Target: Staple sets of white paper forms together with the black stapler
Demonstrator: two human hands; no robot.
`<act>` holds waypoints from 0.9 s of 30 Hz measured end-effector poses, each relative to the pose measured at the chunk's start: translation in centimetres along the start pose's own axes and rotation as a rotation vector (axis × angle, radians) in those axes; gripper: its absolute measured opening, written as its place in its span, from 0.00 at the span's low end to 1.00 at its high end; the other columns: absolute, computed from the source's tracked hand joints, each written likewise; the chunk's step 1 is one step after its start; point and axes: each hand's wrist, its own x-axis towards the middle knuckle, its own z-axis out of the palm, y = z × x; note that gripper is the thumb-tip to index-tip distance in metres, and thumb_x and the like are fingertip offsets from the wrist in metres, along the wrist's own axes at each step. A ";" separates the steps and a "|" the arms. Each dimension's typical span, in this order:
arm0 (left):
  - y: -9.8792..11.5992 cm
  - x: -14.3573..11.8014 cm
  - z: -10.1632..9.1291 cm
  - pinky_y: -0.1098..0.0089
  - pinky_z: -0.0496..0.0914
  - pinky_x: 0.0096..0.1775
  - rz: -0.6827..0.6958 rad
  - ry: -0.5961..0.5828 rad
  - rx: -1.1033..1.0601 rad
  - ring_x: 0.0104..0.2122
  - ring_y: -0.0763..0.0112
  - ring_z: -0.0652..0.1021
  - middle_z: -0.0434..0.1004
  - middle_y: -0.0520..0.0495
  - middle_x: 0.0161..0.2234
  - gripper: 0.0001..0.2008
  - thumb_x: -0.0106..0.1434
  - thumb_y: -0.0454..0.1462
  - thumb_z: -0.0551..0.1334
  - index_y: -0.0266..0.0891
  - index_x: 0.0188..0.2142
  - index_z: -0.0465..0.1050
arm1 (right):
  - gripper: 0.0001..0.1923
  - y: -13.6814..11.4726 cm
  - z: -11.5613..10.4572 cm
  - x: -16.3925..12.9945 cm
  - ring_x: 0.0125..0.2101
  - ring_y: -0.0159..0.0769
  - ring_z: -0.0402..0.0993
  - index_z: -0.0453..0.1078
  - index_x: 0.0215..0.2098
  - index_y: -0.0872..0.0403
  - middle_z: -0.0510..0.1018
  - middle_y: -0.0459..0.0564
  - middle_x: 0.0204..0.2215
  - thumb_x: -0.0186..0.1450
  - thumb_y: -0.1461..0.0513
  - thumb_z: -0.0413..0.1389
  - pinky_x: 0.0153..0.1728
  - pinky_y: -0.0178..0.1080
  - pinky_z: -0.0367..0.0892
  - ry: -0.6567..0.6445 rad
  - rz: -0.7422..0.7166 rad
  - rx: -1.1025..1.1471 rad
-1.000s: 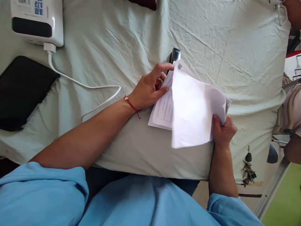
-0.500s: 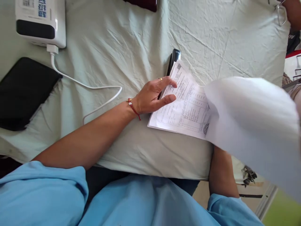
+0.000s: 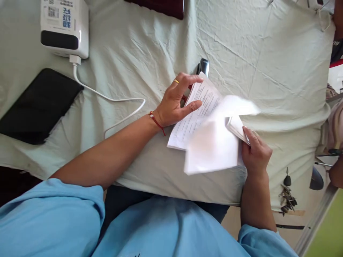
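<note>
My left hand (image 3: 178, 98) lies at the left edge of a stack of printed sheets (image 3: 184, 130), its thumb and index finger spread apart over the top page. The other fingers are partly hidden. To the right, my right hand (image 3: 255, 148) pinches a folded bundle of papers (image 3: 237, 129) between thumb and fingers. A loose white sheet (image 3: 211, 151), blurred by motion, curls over the stack and covers much of its print. Beyond the top corner of the stack, the end of a black stapler-like object (image 3: 204, 66) sticks out.
A white box-shaped device (image 3: 64, 28) with a plugged-in white cable (image 3: 107, 98) stands at the upper left. Near it lies a flat black case (image 3: 40, 107). A dark red object (image 3: 163, 6) is at the far edge, keys (image 3: 288, 196) at the lower right.
My right hand has come into view from the right, bringing the papers inward. The big lifted sheet has swung left over the stack. My left hand stays at the stack's left edge.
</note>
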 end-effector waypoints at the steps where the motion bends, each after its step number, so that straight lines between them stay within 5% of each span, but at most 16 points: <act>1: 0.0 0.0 0.0 0.45 0.85 0.62 0.006 0.014 0.004 0.67 0.39 0.84 0.84 0.35 0.67 0.36 0.79 0.68 0.71 0.54 0.73 0.81 | 0.23 -0.1 -0.3 -0.3 0.39 0.45 0.92 0.92 0.63 0.49 0.96 0.58 0.45 0.81 0.58 0.57 0.40 0.42 0.79 0.006 -0.020 -0.006; 7: -0.1 0.3 -0.2 0.38 0.77 0.75 0.060 -0.096 -0.049 0.68 0.38 0.84 0.87 0.35 0.66 0.41 0.77 0.76 0.66 0.54 0.72 0.84 | 0.24 -1.4 -2.4 -1.0 0.35 0.41 0.90 0.93 0.62 0.45 0.96 0.54 0.43 0.77 0.59 0.57 0.36 0.39 0.74 -0.004 -0.068 -0.022; 11: 0.0 0.4 -0.2 0.37 0.74 0.78 0.081 -0.140 -0.055 0.70 0.37 0.83 0.87 0.36 0.67 0.41 0.70 0.77 0.74 0.53 0.65 0.89 | 0.23 -2.0 -3.0 -1.3 0.33 0.42 0.89 0.93 0.62 0.46 0.96 0.55 0.42 0.79 0.58 0.58 0.35 0.39 0.75 0.012 -0.030 -0.035; 14: 0.0 0.3 0.1 0.37 0.73 0.79 0.068 -0.161 -0.010 0.70 0.36 0.82 0.86 0.36 0.68 0.31 0.68 0.67 0.82 0.52 0.57 0.90 | 0.23 -2.1 -3.1 -1.5 0.36 0.44 0.91 0.93 0.62 0.46 0.97 0.55 0.44 0.78 0.57 0.58 0.37 0.40 0.78 0.003 0.009 -0.003; 19: -0.6 0.2 0.7 0.37 0.78 0.76 0.054 -0.066 0.042 0.65 0.41 0.86 0.87 0.39 0.64 0.15 0.72 0.48 0.77 0.50 0.55 0.89 | 0.20 -2.0 -3.5 -1.5 0.39 0.46 0.93 0.92 0.60 0.46 0.96 0.57 0.46 0.80 0.51 0.61 0.42 0.42 0.84 0.044 0.063 0.135; 21: -0.8 0.2 0.8 0.37 0.79 0.75 0.036 -0.030 0.060 0.65 0.41 0.86 0.87 0.40 0.63 0.16 0.69 0.43 0.75 0.49 0.55 0.89 | 0.19 -2.0 -3.8 -1.6 0.30 0.42 0.85 0.91 0.53 0.48 0.92 0.53 0.37 0.80 0.46 0.63 0.36 0.41 0.80 0.060 0.126 0.156; 24: -0.8 0.2 0.7 0.39 0.81 0.73 0.001 -0.025 0.065 0.63 0.42 0.88 0.89 0.40 0.62 0.19 0.66 0.39 0.73 0.47 0.57 0.90 | 0.26 -2.0 -4.1 -1.9 0.22 0.34 0.65 0.82 0.36 0.49 0.73 0.43 0.22 0.78 0.38 0.66 0.28 0.39 0.66 0.062 0.258 0.198; 27: -0.5 0.2 0.5 0.44 0.84 0.70 -0.037 -0.066 0.032 0.60 0.45 0.90 0.92 0.41 0.60 0.21 0.65 0.38 0.70 0.44 0.57 0.91 | 0.35 -1.9 -4.2 -2.4 0.23 0.32 0.58 0.72 0.29 0.49 0.64 0.40 0.20 0.77 0.32 0.66 0.26 0.38 0.58 0.084 0.397 0.273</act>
